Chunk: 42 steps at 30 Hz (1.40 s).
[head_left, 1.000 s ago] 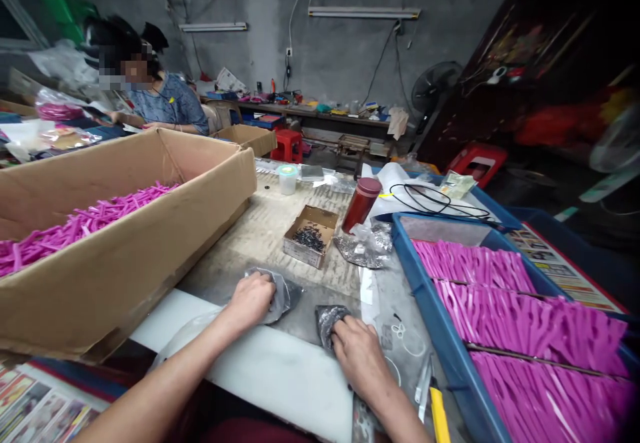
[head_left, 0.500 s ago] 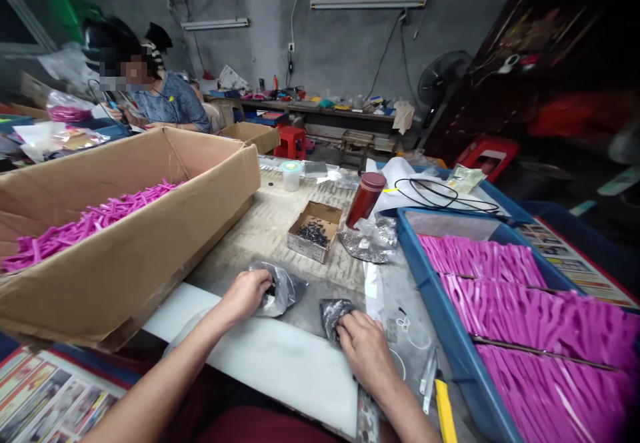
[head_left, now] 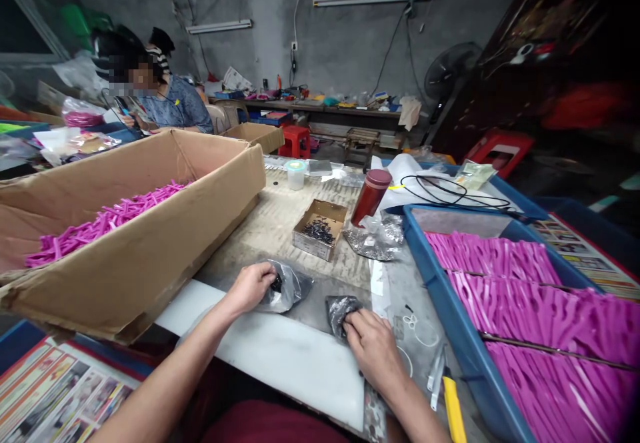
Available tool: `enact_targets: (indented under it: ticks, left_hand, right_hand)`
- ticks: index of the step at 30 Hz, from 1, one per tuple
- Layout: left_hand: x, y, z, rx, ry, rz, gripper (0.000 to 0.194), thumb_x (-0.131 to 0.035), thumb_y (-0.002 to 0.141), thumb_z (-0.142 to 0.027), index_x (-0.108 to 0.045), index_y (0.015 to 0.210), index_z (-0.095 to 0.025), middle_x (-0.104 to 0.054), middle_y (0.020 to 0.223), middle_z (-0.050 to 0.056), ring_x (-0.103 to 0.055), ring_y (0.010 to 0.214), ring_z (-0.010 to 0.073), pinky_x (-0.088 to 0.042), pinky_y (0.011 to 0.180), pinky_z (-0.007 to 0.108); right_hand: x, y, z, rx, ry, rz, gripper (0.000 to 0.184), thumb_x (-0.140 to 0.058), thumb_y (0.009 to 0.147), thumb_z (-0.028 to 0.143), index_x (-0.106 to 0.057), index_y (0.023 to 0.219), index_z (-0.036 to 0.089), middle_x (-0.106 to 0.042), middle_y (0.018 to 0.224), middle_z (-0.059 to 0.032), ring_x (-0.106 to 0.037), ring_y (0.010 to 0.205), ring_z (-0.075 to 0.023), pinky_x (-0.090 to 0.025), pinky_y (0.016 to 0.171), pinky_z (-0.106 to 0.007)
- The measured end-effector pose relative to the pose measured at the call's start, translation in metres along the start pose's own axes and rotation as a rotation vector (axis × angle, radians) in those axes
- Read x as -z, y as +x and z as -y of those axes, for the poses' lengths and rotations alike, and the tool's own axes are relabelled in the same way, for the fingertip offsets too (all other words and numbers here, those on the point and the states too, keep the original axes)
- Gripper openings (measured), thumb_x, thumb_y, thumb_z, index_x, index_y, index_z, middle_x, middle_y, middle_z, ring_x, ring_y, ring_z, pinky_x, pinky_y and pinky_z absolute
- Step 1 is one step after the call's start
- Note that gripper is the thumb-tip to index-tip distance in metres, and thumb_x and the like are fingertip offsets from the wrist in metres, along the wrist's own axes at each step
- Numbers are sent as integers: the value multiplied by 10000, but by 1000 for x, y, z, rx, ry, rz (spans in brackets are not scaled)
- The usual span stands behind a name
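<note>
My left hand (head_left: 251, 285) is at the mouth of a clear plastic bag (head_left: 289, 291) with black parts inside. Its fingers are pinched together at the opening, and what they hold is too small to make out. A second plastic bag (head_left: 338, 311), dark with its contents, lies to the right. My right hand (head_left: 371, 344) has its curled fingertips in that bag's mouth, so whatever is between them is hidden. Beyond the hands sits a small cardboard box (head_left: 313, 249) holding many small black pieces.
A large carton (head_left: 200, 229) of magenta strips stands left. At right, a blue tray (head_left: 433, 296) holds rows of magenta pieces. A yellow-handled cutter (head_left: 454, 406) lies beside it. A dark red flask (head_left: 370, 197) stands behind the box. A co-worker (head_left: 175, 103) sits far left.
The whole view has shifted slightly, so things appear a little further right. My left fingers have moved slightly at the bag's mouth; my right hand stays at its bag.
</note>
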<state>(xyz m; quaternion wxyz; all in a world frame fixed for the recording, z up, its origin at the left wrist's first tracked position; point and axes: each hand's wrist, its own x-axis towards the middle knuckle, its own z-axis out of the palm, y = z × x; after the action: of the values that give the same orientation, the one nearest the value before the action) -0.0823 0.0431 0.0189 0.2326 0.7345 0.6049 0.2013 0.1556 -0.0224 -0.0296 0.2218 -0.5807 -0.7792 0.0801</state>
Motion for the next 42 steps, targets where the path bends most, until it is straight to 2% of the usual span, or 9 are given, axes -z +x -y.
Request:
enact_targets:
  ticks: [7,13,18,21,24,28,31,37,42]
  left_hand:
    - [-7,2,5,68,-276,-13,118,-420,667,-209,-503,596,-165,-423,429,-66,-401,395,72,-308,428,170]
    - [-12,3,7,107,-551,-17,119,-450,655,-239,-504,604,-147,-437,423,-65,-381,345,52,-295,371,157]
    - [-13,4,1,221,-766,-53,101,-520,583,-211,-491,531,-129,-508,430,-45,-337,295,25,-228,313,143]
    - [-13,4,0,249,-797,-71,127,-531,580,-220,-466,511,-135,-465,371,-63,-311,278,20,-197,299,137]
    - [-14,4,0,285,-847,-70,148,-560,575,-250,-476,553,-130,-489,407,-51,-330,291,22,-193,296,134]
    - [-14,3,-1,344,-966,-63,240,-627,532,-266,-515,683,-116,-525,483,-30,-377,331,31,-212,310,138]
    - [-15,2,-1,314,-1013,-36,337,-640,535,-280,-531,793,-91,-537,526,-14,-388,357,31,-228,334,150]
    - [-14,-3,-9,268,-1050,53,384,-634,565,-265,-532,872,-59,-545,532,-8,-381,361,26,-269,382,181]
    - [-14,-8,-26,273,-1043,113,344,-638,560,-245,-561,844,-66,-568,509,5,-402,370,43,-292,387,190]
  right_hand:
    - [-1,-1,-2,-1,18,-20,162,-409,745,172,-547,663,188,-534,652,-20,-485,661,-156,-277,603,-260]
    - [-3,-2,-3,10,36,-45,172,-398,748,176,-548,664,188,-531,643,-18,-483,655,-153,-282,597,-254]
    - [-2,-1,-2,0,63,-45,181,-391,749,173,-544,653,187,-530,642,-20,-481,658,-154,-287,598,-255]
    - [-1,-1,-2,-2,87,-40,175,-394,746,171,-543,655,183,-530,645,-22,-478,661,-156,-290,604,-259]
    - [-1,-1,-2,-17,102,-27,173,-393,747,171,-543,661,181,-530,654,-24,-478,670,-159,-295,610,-264]
    - [1,-1,0,-34,133,-19,177,-389,748,178,-539,655,181,-524,645,-21,-482,669,-159,-308,607,-262]
    - [4,0,1,-46,183,-34,186,-383,753,187,-532,642,181,-517,630,-19,-486,663,-157,-323,606,-260]
    - [8,0,2,-129,384,-87,150,-408,745,201,-528,659,178,-515,629,-18,-487,648,-155,-350,595,-252]
    - [11,-1,3,-287,643,-104,153,-437,739,248,-532,652,165,-481,598,3,-456,581,-131,-345,544,-230]
